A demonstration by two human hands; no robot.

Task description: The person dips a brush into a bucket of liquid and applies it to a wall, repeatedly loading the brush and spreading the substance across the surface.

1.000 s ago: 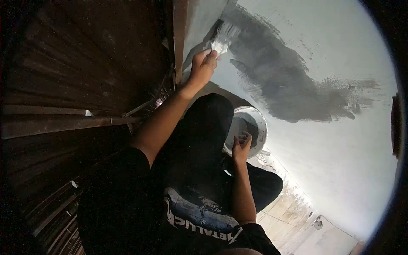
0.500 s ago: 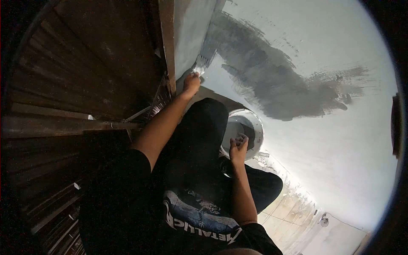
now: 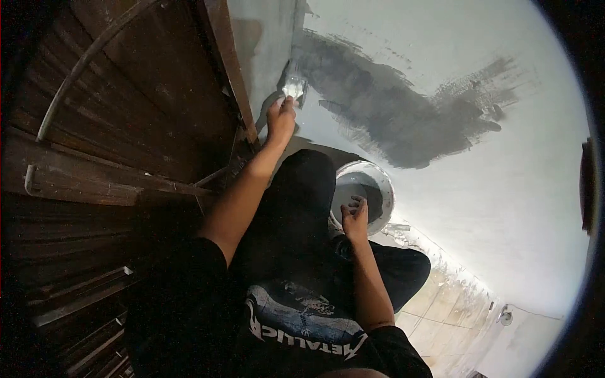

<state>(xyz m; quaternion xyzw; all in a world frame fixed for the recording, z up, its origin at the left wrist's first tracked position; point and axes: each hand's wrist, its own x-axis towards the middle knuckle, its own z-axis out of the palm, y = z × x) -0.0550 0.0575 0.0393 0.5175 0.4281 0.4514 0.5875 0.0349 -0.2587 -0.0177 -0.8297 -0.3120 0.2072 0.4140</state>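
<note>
My left hand [image 3: 282, 120] is closed around the handle of a wide flat paintbrush [image 3: 294, 87], whose pale, shiny head is against the wall near the corner. Beside it spreads a patch of wet grey coating [image 3: 403, 107] with streaky edges on the white wall [image 3: 504, 208]. My right hand [image 3: 355, 217] hovers at the near side of a round bucket [image 3: 388, 189], its fingers loosely bent and apart, with nothing visible in them. Grey smears mark those fingers. Inside the bucket is a grey mix [image 3: 362, 187].
Dark brown wooden furniture [image 3: 126, 94] stands close on my left, with a curved rod [image 3: 75, 72] on it. My bent knees [image 3: 302, 183] flank the bucket. Stained floor tiles [image 3: 428, 309] and a small round metal fitting [image 3: 505, 316] lie to the lower right.
The paintbrush in my left hand has shifted slightly, and its head now looks turned differently against the wall. My right hand stays by the bucket. The view has moved a little.
</note>
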